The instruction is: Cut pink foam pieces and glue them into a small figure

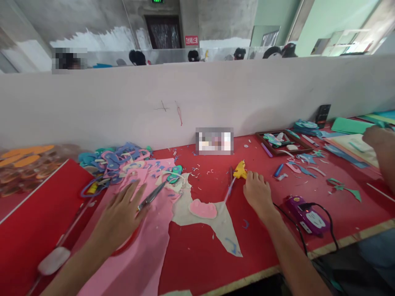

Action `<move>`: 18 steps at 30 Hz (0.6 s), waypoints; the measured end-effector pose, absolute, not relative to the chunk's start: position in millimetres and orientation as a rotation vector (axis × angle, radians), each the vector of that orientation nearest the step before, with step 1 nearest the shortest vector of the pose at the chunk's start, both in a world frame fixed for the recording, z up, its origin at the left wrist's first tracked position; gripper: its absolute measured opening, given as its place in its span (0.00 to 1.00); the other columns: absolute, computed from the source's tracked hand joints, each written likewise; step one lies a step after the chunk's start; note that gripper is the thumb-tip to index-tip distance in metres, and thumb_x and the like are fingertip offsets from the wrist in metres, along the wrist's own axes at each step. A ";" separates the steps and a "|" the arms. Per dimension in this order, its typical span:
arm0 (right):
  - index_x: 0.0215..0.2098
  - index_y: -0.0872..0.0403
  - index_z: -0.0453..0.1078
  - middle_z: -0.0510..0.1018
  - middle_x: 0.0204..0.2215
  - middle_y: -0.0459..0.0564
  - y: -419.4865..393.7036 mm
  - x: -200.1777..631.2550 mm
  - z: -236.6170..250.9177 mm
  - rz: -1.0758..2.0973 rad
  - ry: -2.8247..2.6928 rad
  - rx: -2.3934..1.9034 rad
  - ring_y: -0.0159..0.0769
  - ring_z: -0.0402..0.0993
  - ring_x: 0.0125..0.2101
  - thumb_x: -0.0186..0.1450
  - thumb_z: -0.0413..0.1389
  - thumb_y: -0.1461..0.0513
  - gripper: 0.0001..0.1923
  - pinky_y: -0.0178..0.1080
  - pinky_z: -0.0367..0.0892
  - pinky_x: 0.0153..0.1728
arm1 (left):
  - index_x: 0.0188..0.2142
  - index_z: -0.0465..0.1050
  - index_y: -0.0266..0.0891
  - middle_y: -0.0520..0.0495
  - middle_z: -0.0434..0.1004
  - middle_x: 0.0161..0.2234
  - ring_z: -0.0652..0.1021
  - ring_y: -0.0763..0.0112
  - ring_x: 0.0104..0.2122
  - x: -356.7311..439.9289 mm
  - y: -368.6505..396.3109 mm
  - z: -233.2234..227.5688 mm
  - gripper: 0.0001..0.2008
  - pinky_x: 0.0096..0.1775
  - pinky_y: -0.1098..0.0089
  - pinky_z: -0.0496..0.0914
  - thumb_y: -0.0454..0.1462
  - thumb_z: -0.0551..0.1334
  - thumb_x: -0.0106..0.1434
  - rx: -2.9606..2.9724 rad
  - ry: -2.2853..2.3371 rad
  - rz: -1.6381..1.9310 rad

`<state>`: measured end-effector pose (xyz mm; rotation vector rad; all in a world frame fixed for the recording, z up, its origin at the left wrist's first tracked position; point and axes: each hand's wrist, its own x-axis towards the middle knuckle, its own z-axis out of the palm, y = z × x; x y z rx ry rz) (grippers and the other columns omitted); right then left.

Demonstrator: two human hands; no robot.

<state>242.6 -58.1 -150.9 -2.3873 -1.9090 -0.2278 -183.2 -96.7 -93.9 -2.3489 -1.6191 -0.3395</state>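
My left hand (125,209) lies with fingers spread on a pink foam sheet (151,242). Beneath it is a pair of scissors (151,196), blades pointing up and right, the red handle mostly covered by the hand. My right hand (258,195) is closed at the grip of a small yellow glue gun (240,169); a translucent glue stick (230,190) juts from the gun towards me. Between my hands, a pink scalloped foam piece (203,209) rests on a cream foam scrap (220,230). A green foam cut-out (175,174) sits beyond the scissor tips.
Foam cut-outs (126,158) pile up at left, beside a red board (40,218). A purple power box (308,216) with black cords stands right of my forearm. Behind it are a framed tray (284,144) and scraps. Another person's hand (381,142) is at far right.
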 end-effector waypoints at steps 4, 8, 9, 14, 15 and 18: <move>0.60 0.64 0.61 0.69 0.48 0.63 -50.2 247.3 -156.0 -0.292 -1.849 -2.374 0.47 0.66 0.49 0.70 0.49 0.65 0.22 0.43 0.61 0.46 | 0.59 0.67 0.44 0.45 0.65 0.63 0.66 0.62 0.63 -122.4 -67.5 -80.8 0.20 0.64 0.57 0.64 0.42 0.48 0.73 -2.540 -1.559 -0.618; 0.58 0.63 0.66 0.69 0.46 0.62 -48.5 253.1 -163.9 -0.348 -1.810 -2.259 0.47 0.64 0.48 0.67 0.50 0.67 0.22 0.43 0.61 0.47 | 0.51 0.72 0.41 0.46 0.70 0.57 0.71 0.69 0.57 -57.9 -44.0 -106.0 0.15 0.62 0.63 0.66 0.37 0.50 0.72 -2.753 -1.561 -0.974; 0.58 0.63 0.66 0.69 0.46 0.62 -48.6 254.8 -165.6 -0.363 -1.804 -2.212 0.47 0.64 0.47 0.67 0.49 0.67 0.21 0.43 0.61 0.47 | 0.49 0.73 0.41 0.46 0.71 0.56 0.72 0.69 0.56 -45.1 -39.8 -114.7 0.15 0.60 0.64 0.67 0.36 0.50 0.72 -2.827 -1.543 -1.035; 0.60 0.60 0.66 0.69 0.45 0.60 -51.6 261.6 -165.2 -0.235 -1.694 -1.960 0.44 0.65 0.45 0.72 0.46 0.61 0.21 0.43 0.63 0.48 | 0.46 0.73 0.38 0.44 0.74 0.48 0.73 0.69 0.50 -17.6 -33.3 -143.3 0.14 0.56 0.64 0.68 0.34 0.50 0.72 -2.900 -1.483 -1.240; 0.60 0.60 0.67 0.70 0.45 0.60 -53.9 261.8 -163.7 -0.175 -1.647 -1.903 0.43 0.66 0.44 0.73 0.46 0.59 0.22 0.42 0.64 0.47 | 0.46 0.73 0.38 0.44 0.74 0.47 0.73 0.69 0.49 -18.5 -34.2 -144.9 0.14 0.55 0.65 0.68 0.34 0.50 0.72 -2.901 -1.478 -1.248; 0.53 0.59 0.70 0.72 0.41 0.57 -68.2 259.8 -160.6 -0.028 -1.481 -1.733 0.40 0.68 0.40 0.73 0.47 0.52 0.22 0.39 0.65 0.43 | 0.44 0.73 0.38 0.44 0.75 0.44 0.73 0.70 0.45 -24.7 -36.5 -144.9 0.13 0.51 0.67 0.67 0.35 0.50 0.72 -2.955 -1.514 -1.242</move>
